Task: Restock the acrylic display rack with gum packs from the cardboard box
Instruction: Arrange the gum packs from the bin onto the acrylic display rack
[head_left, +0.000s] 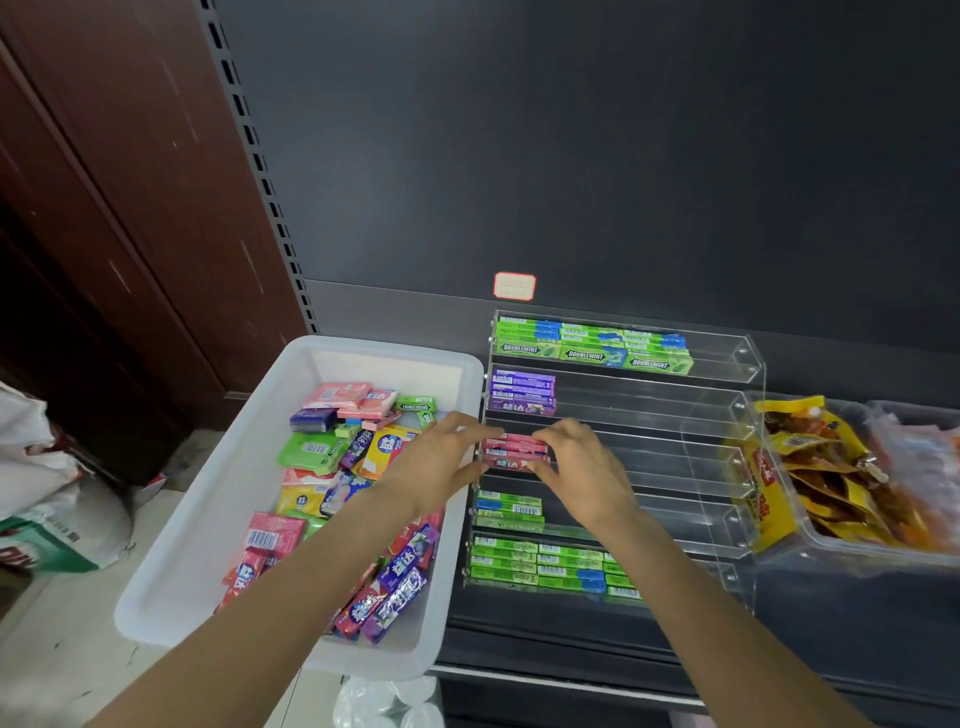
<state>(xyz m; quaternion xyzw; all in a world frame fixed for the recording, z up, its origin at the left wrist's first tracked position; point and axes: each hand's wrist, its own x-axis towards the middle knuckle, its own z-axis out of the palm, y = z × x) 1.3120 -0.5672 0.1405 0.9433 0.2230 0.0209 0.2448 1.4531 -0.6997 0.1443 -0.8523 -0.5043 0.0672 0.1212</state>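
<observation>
Both your hands pinch a stack of pink packs (515, 451) between them, left hand (435, 462) at one end, right hand (582, 465) at the other, on the rack's (727, 415) middle tier; the bin (208, 519) lies under your left wrist.

"DOUBLEMINT" is printed in white on three green gum packs (587, 355) along the front of the top tier of the acrylic rack (748, 374). The same word is seen on a green pack (415, 404) in the white bin (208, 519). The red-bordered label (514, 286) on the back panel cannot be read.
</observation>
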